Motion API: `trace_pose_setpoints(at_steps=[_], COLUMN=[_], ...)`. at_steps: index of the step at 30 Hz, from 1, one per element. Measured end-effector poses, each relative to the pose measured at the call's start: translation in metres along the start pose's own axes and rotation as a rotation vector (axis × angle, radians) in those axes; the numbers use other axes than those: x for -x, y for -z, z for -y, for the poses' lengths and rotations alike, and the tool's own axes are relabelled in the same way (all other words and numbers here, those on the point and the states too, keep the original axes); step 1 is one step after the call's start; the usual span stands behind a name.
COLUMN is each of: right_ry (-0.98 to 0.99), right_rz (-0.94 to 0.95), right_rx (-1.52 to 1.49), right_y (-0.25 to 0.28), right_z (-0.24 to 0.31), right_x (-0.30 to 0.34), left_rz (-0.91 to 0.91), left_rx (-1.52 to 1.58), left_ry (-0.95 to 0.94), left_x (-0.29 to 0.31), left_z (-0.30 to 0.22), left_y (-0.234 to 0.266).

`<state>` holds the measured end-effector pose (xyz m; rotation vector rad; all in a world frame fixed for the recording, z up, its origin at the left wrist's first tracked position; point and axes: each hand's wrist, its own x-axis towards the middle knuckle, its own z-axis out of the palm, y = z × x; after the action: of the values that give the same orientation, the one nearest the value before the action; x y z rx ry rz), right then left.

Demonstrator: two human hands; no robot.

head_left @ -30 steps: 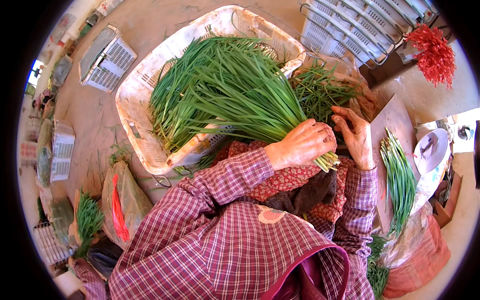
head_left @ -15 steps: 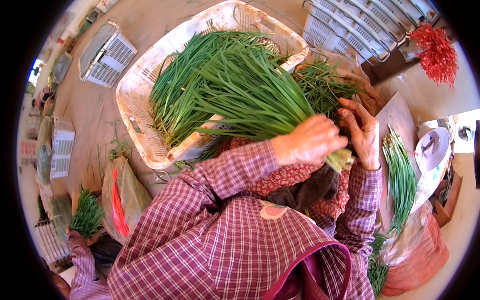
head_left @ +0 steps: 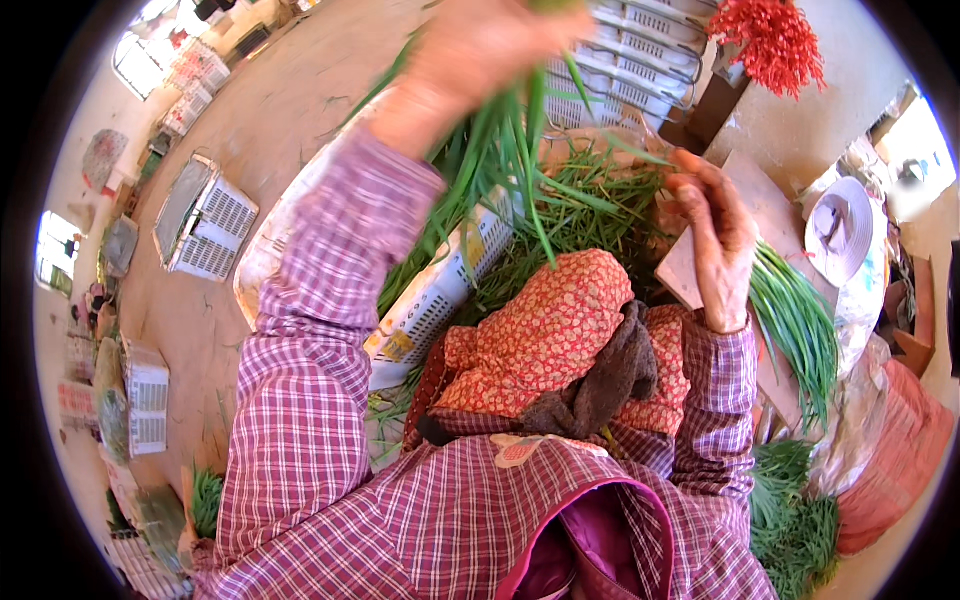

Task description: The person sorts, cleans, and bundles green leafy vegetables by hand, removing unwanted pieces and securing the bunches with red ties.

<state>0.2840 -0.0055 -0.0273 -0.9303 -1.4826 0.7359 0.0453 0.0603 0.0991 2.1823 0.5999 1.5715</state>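
My left hand point(head_left: 480, 50), smeared by motion, is raised at the top of the view. It grips a bunch of chives point(head_left: 505, 150) whose long green leaves hang down below the fist. Under it, partly hidden by my arm, is a white plastic crate point(head_left: 440, 300) with more chives inside. My right hand point(head_left: 718, 245) is held up at the right, thumb and fingers pinched together. A thin chive leaf point(head_left: 635, 150) runs from near the bunch to those fingertips. Loose chive trimmings point(head_left: 590, 205) lie in a heap between the crate and my right hand.
A board point(head_left: 690, 270) at the right bears another bunch of chives point(head_left: 800, 325). Beyond it are a pale hat point(head_left: 838, 230) and a red sack point(head_left: 895, 460). Red ties point(head_left: 770, 45) hang near stacked white crates point(head_left: 625, 70). Another crate point(head_left: 208, 220) stands on the floor at left.
My left hand has swung up and away with the chive bunch, from beside my right hand to above the crate. A leaf now stretches toward my right fingers. The view has shifted.
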Motion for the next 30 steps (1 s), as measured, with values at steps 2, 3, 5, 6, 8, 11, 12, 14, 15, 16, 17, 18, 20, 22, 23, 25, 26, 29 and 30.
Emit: trace_pose_setpoints(at_steps=[2, 3, 5, 6, 8, 11, 12, 14, 15, 16, 17, 18, 20, 22, 23, 25, 26, 29, 30], right_ry=[0.038, 0.057, 0.04, 0.033, -0.002, -0.15, -0.165, -0.307, -0.375, -0.285, -0.194, -0.085, -0.039, -0.019, -0.03, 0.061, 0.076, 0.054, 0.052], right_rz=[-0.105, -0.18, -0.277, -0.297, -0.323, -0.175, -0.101, 0.173, 0.305, 0.372, 0.443, 0.468, 0.513, 0.582, 0.655, 0.707, 0.72, 0.741, 0.737], right_rx=[-0.025, -0.039, 0.061, 0.078, 0.061, 0.174, 0.172, 0.209, 0.242, 0.279, 0.314, 0.456, 0.732, 0.87, 0.911, 0.836, 0.856, 0.805, 0.751], right_y=[0.016, 0.027, 0.052, 0.064, 0.077, 0.073, 0.069, 0.058, 0.055, 0.052, 0.047, 0.041, 0.027, 0.007, -0.004, -0.025, -0.029, -0.031, -0.027], right_z=[0.003, 0.005, 0.018, 0.027, 0.042, 0.07, 0.073, 0.078, 0.078, 0.066, 0.049, 0.036, 0.015, 0.001, 0.002, 0.001, 0.003, -0.002, -0.004], right_x=[-0.004, -0.003, 0.002, 0.006, 0.014, 0.033, 0.04, 0.052, 0.059, 0.068, 0.079, 0.085, 0.101, 0.111, 0.115, 0.128, 0.134, 0.136, 0.134], left_rz=[0.162, 0.213, 0.608, 0.632, 0.483, 0.55, 0.425, 0.672, 1.042, 0.999, 0.911, 0.801, 0.623, 0.587, 0.605, 0.612, 0.628, 0.683, 0.702], left_rx=[-0.298, -0.592, -0.816, -0.775, -0.647, -0.524, -0.451, -0.518, -0.614, -0.271, 0.171, 0.54, 1.22, 1.388, 1.383, 1.313, 1.283, 1.141, 1.077], left_ry=[-0.242, -0.472, -0.268, -0.271, -0.391, -0.339, -0.385, -0.326, -0.229, -0.007, 0.237, 0.406, 0.802, 0.932, 0.959, 0.994, 0.999, 1.005, 1.0], left_x=[0.013, 0.018, 0.042, 0.058, 0.108, 0.179, 0.201, 0.225, 0.228, 0.239, 0.251, 0.264, 0.276, 0.274, 0.271, 0.261, 0.256, 0.247, 0.245], left_z=[0.003, 0.005, -0.008, -0.005, 0.006, -0.002, -0.005, -0.021, -0.037, -0.036, -0.035, -0.034, -0.044, -0.046, -0.049, -0.056, -0.057, -0.061, -0.062], left_y=[-0.038, -0.056, -0.088, -0.111, -0.153, -0.218, -0.236, -0.257, -0.274, -0.283, -0.291, -0.301, -0.281, -0.26, -0.252, -0.229, -0.224, -0.208, -0.204])
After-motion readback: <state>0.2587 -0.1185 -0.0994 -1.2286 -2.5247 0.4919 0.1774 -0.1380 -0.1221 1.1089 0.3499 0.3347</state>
